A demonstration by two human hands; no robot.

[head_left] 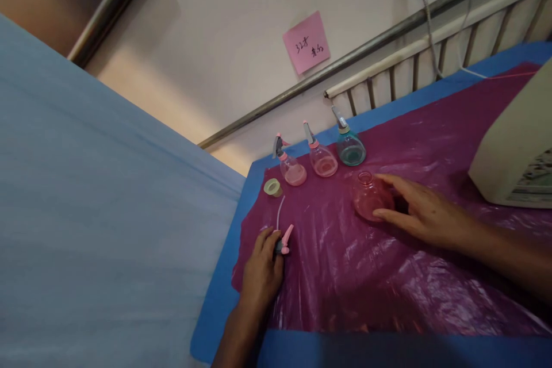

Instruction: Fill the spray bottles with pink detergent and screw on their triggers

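Observation:
My left hand (pixel 261 267) is closed round a grey and pink trigger spray head (pixel 283 244), low over the purple plastic sheet (pixel 328 264). Its thin dip tube (pixel 280 213) points away from me. At the right, my right hand (pixel 420 213) grips a round pink see-through bottle (pixel 371 200) from its side, thumb and finger against the wall. That bottle stands upright with its neck uncapped. Beyond my left hand lies a small pale green funnel-like cup (pixel 273 187).
Two clear spray bottles with pink liquid, one at left (pixel 294 172) and one in the middle (pixel 323 162), stand beside a teal spray bottle (pixel 351 148). A large pale jug (pixel 513 144) is at right. A blue curtain (pixel 99 213) hangs left; a wall rail (pixel 276 104) runs behind.

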